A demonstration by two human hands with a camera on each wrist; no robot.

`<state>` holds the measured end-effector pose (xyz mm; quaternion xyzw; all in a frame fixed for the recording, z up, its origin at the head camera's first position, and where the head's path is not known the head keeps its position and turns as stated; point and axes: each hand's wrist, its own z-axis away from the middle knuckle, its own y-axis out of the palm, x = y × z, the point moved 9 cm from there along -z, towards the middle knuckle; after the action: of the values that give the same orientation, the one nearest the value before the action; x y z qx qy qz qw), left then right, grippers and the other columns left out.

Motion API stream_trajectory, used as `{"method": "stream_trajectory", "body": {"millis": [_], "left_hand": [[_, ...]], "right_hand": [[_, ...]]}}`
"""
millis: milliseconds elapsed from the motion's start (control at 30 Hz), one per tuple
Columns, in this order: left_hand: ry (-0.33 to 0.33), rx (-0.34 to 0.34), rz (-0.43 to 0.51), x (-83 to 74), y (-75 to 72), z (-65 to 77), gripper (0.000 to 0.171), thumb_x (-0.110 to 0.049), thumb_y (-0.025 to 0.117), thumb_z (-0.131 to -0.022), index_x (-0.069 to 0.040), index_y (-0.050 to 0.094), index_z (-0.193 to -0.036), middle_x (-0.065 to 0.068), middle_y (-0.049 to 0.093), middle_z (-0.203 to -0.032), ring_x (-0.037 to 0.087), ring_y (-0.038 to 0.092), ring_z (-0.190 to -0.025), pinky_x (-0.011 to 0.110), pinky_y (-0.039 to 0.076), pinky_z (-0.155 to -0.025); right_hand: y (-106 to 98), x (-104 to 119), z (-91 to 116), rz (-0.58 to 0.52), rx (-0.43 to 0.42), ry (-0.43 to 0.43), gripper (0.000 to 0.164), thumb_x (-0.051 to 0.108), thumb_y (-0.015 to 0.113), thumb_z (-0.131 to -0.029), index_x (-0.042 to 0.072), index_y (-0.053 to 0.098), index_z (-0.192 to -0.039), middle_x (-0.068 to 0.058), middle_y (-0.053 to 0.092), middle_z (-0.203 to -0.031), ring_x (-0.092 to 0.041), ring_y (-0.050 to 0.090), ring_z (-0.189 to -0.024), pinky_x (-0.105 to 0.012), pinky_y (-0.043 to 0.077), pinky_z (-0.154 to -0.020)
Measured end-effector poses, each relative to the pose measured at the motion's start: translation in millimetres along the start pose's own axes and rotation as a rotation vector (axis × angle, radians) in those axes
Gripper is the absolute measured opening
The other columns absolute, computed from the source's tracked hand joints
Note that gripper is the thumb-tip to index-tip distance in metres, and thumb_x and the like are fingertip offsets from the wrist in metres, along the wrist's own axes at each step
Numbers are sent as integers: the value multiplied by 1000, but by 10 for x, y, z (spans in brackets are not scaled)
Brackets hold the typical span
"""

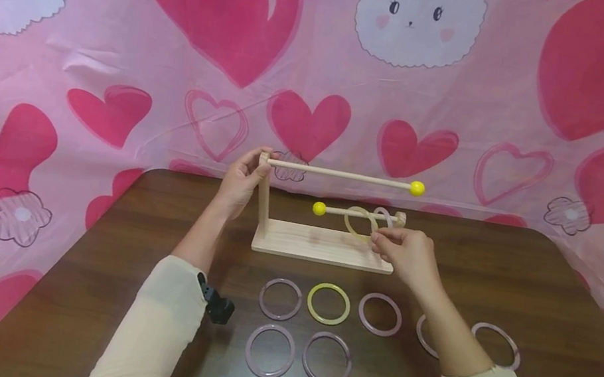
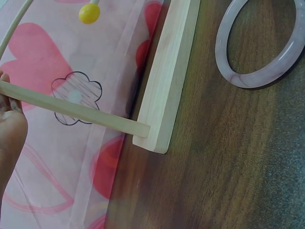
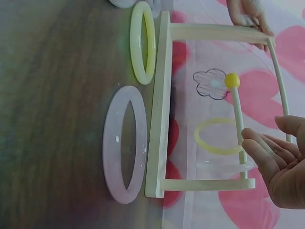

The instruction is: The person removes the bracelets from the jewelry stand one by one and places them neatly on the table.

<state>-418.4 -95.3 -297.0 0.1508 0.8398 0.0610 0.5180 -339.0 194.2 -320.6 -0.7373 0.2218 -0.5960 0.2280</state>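
Note:
A wooden bangle stand (image 1: pixel 322 246) has two level rods with yellow ball ends, one higher than the other. My left hand (image 1: pixel 241 181) grips the top of its tall left post (image 2: pixel 71 109). On the lower rod (image 3: pixel 238 107) hang a yellow bangle (image 3: pixel 206 145) and, closer to the short post, a pale lilac bangle (image 3: pixel 221 167). Beside the yellow bangle is my right hand (image 1: pixel 406 253); in the right wrist view its thumb stands apart from its extended fingers (image 3: pixel 267 152), whose tips are by the rod and the bangle's edge. Whether they touch it is unclear.
In front of the stand lie a yellow bangle (image 1: pixel 325 321) and several lilac bangles (image 1: pixel 265 376), in rows on the brown table (image 1: pixel 133 320). Two more bangles (image 1: pixel 514 358) lie at the right, one partly hidden by my right forearm. A pink heart-print cloth (image 1: pixel 323 71) hangs behind.

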Motion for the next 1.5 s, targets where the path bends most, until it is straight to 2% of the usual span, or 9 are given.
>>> {"method": "stream_trajectory", "body": {"millis": [100, 233, 333, 467, 567, 833, 1067, 1333, 1500], "left_hand": [[-9, -6, 2, 0, -3, 6, 22, -19, 63, -79, -22, 62, -100, 18, 57, -118, 10, 53, -101, 25, 39, -89], [-22, -8, 1, 9, -11, 7, 23, -19, 63, -79, -20, 61, -102, -3, 65, -106, 11, 52, -102, 25, 38, -91], [-21, -4, -1, 10, -5, 3, 25, -20, 63, -78, -18, 60, -102, -10, 65, -101, 11, 51, -103, 25, 38, -92], [-13, 1, 4, -1, 9, 2, 24, -19, 63, -78, -18, 60, -102, -8, 65, -102, 11, 52, -103, 27, 37, -95], [-5, 2, -1, -17, 14, 4, 24, -20, 63, -79, -19, 61, -102, -6, 64, -104, 11, 52, -104, 29, 36, -97], [4, 6, -3, -36, 17, 12, 24, -21, 63, -78, -21, 61, -101, -8, 65, -103, 11, 52, -104, 30, 35, -98], [5, 11, 0, -15, 20, 15, 23, -21, 63, -78, -24, 62, -100, -9, 65, -102, 11, 52, -103, 27, 37, -94], [-1, 7, 0, 1, 8, 10, 24, -21, 63, -77, -21, 61, -101, -7, 65, -103, 10, 52, -102, 25, 38, -92], [-8, 1, -1, 7, -3, 0, 23, -18, 62, -79, -20, 60, -102, -5, 64, -103, 10, 53, -101, 25, 38, -92]], "right_hand": [[-18, 21, -55, 36, -32, -14, 30, 21, 61, -90, -5, 67, -105, -15, 69, -84, -19, 67, -70, -28, 54, -61], [-25, 61, -123, 87, -70, -45, 28, 22, 61, -89, -3, 69, -102, -13, 70, -80, -21, 67, -69, -32, 54, -62], [-33, 86, -165, 143, -96, -72, 27, 21, 62, -88, -1, 70, -101, -10, 70, -76, -28, 66, -85, -39, 52, -70], [-25, 97, -225, 207, -112, -100, 26, 20, 62, -87, -1, 70, -100, -12, 69, -77, -38, 49, -114, -51, 40, -91], [2, 89, -281, 241, -113, -107, 25, 20, 63, -86, 0, 71, -97, -14, 69, -81, -42, 42, -120, -54, 32, -98], [94, 38, -352, 280, -107, -65, 20, 24, 69, -82, 7, 75, -91, -11, 70, -84, -36, 56, -93, -48, 44, -69], [93, 26, -339, 319, -146, -52, 20, 24, 70, -81, 6, 75, -90, -12, 70, -83, -40, 56, -99, -51, 45, -76], [-97, 64, -280, 379, -314, -105, 18, 21, 71, -78, 5, 75, -86, -17, 68, -94, -39, 62, -89, -52, 45, -74], [-46, 40, -306, 356, -246, -120, 22, 22, 73, -78, 3, 74, -89, -16, 69, -89, -38, 60, -97, -52, 46, -75]]}}
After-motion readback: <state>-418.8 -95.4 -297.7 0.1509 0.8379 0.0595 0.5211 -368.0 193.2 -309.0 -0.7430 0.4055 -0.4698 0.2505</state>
